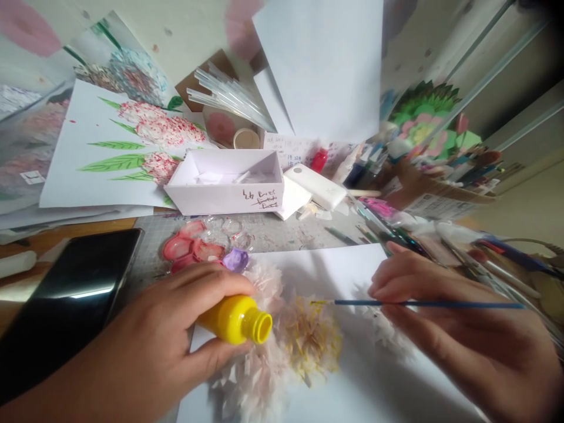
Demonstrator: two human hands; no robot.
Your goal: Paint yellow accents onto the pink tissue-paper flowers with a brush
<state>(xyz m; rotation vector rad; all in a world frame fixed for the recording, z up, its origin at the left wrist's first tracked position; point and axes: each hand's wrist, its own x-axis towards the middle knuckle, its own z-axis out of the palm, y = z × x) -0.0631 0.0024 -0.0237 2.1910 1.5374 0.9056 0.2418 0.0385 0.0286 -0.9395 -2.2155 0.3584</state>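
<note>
Paper [370, 376], one white sheet, spreads before us, its left edge running down beside our left hand [171, 323], its far right corner just beside our right hand [471, 341]. Its bare near right part gives us open room. We count four pale flowers [255, 382] on it, partly hidden by our hands. The yellow-flecked flower [315, 341] lies between our hands, just right of the one yellow bottle [231, 320], uncapped and tipped rightward, that our left hand grips. Our right hand pinches one blue brush [359, 303], its yellowed tip at this flower's far side; we cannot tell whether they touch. One black phone [83, 276] lies left of our left hand. Farther off, a palette [178, 247] with one purple well sits just short of one white box [220, 198], and a painted sheet [79, 135] stands at far left.
</note>
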